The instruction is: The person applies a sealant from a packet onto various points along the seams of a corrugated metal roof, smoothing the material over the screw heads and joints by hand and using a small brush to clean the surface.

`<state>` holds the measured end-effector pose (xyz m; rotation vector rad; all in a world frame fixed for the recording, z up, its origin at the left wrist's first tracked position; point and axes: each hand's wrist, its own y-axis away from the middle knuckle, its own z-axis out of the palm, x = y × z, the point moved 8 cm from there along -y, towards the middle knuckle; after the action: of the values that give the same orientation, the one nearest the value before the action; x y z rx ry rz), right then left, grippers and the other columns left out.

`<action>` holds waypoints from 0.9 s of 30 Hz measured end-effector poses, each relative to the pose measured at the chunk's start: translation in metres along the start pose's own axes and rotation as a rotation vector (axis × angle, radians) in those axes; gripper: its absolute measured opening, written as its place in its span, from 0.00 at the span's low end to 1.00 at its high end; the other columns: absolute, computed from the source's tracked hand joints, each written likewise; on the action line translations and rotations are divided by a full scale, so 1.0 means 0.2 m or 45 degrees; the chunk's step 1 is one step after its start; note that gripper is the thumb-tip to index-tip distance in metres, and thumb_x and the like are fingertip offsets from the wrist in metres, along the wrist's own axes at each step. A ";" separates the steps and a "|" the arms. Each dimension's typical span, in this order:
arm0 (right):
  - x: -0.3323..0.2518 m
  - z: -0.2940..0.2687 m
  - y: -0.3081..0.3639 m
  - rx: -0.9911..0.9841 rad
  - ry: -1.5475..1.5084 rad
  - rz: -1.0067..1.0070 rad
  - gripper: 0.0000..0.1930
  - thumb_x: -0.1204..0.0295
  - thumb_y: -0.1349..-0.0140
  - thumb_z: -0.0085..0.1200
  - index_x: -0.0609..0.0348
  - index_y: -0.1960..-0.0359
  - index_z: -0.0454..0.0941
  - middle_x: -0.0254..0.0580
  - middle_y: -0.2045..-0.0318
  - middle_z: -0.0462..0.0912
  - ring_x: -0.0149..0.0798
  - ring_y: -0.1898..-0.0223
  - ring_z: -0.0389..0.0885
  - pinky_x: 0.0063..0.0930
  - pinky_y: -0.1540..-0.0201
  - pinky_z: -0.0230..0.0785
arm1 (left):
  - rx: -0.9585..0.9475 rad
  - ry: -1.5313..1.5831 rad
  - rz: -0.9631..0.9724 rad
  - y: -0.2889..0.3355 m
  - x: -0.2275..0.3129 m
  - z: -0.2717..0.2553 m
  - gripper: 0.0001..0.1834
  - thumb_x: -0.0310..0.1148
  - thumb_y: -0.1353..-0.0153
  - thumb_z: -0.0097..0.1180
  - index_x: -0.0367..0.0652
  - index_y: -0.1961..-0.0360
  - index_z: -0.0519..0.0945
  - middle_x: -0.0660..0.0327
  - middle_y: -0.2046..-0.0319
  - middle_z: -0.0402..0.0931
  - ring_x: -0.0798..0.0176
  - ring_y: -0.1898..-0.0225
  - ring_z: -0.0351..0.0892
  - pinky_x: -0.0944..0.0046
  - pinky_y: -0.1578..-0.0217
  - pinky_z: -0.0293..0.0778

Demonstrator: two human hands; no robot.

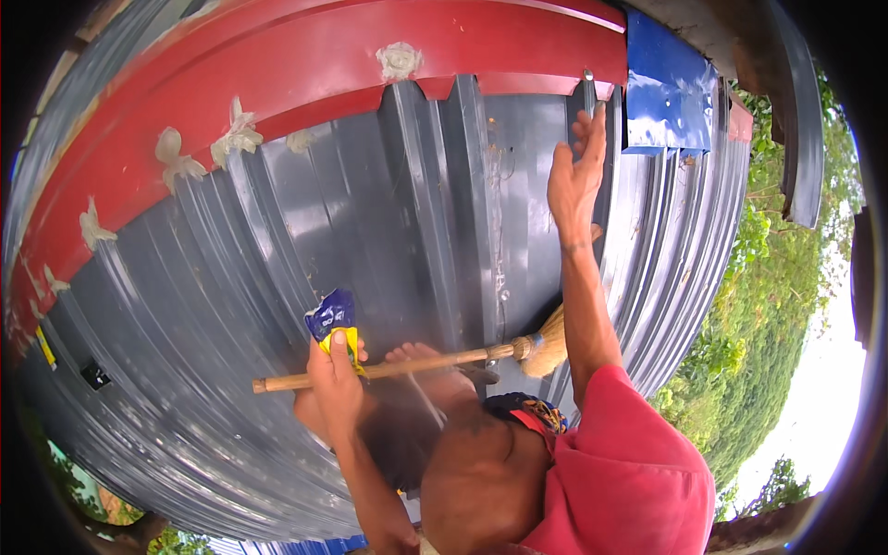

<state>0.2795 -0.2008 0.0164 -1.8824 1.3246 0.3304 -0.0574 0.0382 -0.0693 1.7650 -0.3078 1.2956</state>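
The soft packet (331, 316), dark blue and yellow (crumpled, creased), is held tilted, well apart from the red trim (518, 42), whose lower edge carries whitish dabs (400, 61).

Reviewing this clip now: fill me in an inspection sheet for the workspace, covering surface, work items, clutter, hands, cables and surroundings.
Surface: grey ribbed metal roofing, bordered by red metal flashing with pale putty-like patches.
Work items: crumpled blue-and-yellow packet.
Clutter: wooden-handled straw broom beside the person's legs; small black item at far left, too small to identify.
Hands: left hand grips the packet; right hand is open near the flashing.
Cables: nothing seen.
Surroundings: blue metal sheet at upper right; green foliage beyond the roof.
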 end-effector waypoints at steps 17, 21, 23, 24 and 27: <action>-0.80 0.41 0.66 -1.510 -0.985 0.231 0.24 0.73 0.27 0.48 0.58 0.30 0.74 0.45 0.37 0.80 0.41 0.33 0.74 0.40 0.28 0.59 | 0.091 -0.095 0.233 -0.01 0.04 -0.04 0.13 0.32 0.24 0.46 0.32 0.53 0.77 0.52 0.69 0.82 0.60 0.69 0.82 0.59 0.66 0.77; -0.81 0.46 0.70 -1.563 -0.958 0.232 0.22 0.72 0.25 0.47 0.59 0.32 0.75 0.46 0.38 0.80 0.43 0.33 0.74 0.40 0.28 0.59 | 0.072 -0.136 0.288 0.03 0.17 -0.02 0.14 0.35 0.25 0.48 0.33 0.55 0.78 0.54 0.69 0.82 0.59 0.67 0.81 0.59 0.63 0.76; -0.80 0.47 0.73 -1.581 -0.969 0.255 0.21 0.71 0.25 0.46 0.59 0.33 0.76 0.46 0.38 0.80 0.43 0.33 0.73 0.40 0.28 0.60 | 0.045 -0.214 0.241 0.02 0.20 0.01 0.17 0.41 0.24 0.52 0.34 0.55 0.80 0.55 0.69 0.82 0.60 0.66 0.81 0.60 0.60 0.75; -0.80 0.48 0.74 -1.589 -0.975 0.257 0.21 0.71 0.24 0.46 0.59 0.33 0.76 0.46 0.38 0.80 0.43 0.33 0.73 0.40 0.28 0.60 | 0.036 -0.228 0.227 0.02 0.19 0.00 0.18 0.42 0.23 0.52 0.35 0.54 0.80 0.55 0.69 0.83 0.60 0.66 0.81 0.60 0.61 0.75; -0.80 0.49 0.74 -1.602 -1.005 0.272 0.21 0.69 0.23 0.46 0.59 0.33 0.76 0.46 0.39 0.80 0.43 0.34 0.73 0.39 0.28 0.59 | 0.010 -0.262 0.213 0.02 0.17 -0.02 0.20 0.44 0.23 0.53 0.35 0.50 0.80 0.55 0.68 0.83 0.60 0.67 0.82 0.59 0.62 0.76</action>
<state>0.1032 -0.0411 -0.0171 -2.0615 0.7281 2.1424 -0.0480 0.0488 -0.0384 1.9157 -0.5778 1.2322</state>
